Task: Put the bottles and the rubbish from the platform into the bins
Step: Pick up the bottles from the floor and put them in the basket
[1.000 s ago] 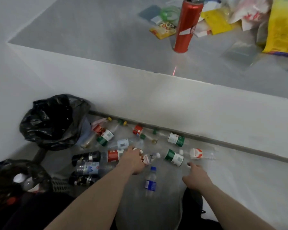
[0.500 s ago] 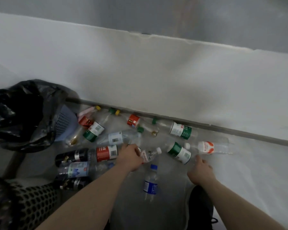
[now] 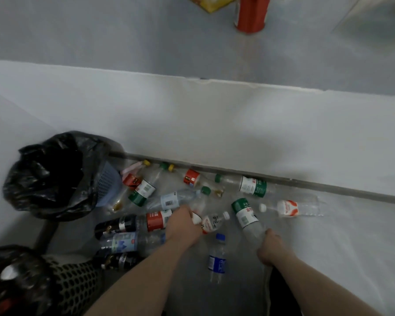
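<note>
the task looks far from done. a scatter of clear plastic bottles lies on the floor at the foot of the white platform wall (image 3: 214, 124), none of them in a bin. just left of the scatter stands the black-bagged blue basket bin (image 3: 55, 174); nearer the person than it is the black perforated bin with a dark liner (image 3: 62, 283), with a pale thing inside that cannot be made out. up on the grey platform top (image 3: 100, 30), beyond the wall, a tall red can (image 3: 250, 14) and a yellow packet (image 3: 211, 2) wait, so rubbish is left there too.

the left hand (image 3: 184, 225) is curled over a small clear bottle with a red-and-white label (image 3: 211, 223) in the middle of the scatter. the right hand (image 3: 271, 246) grips the base of a clear bottle with a green-and-white label (image 3: 245, 213), to the right of that. judging by this, the person is gathering floor bottles for the bins.
</note>
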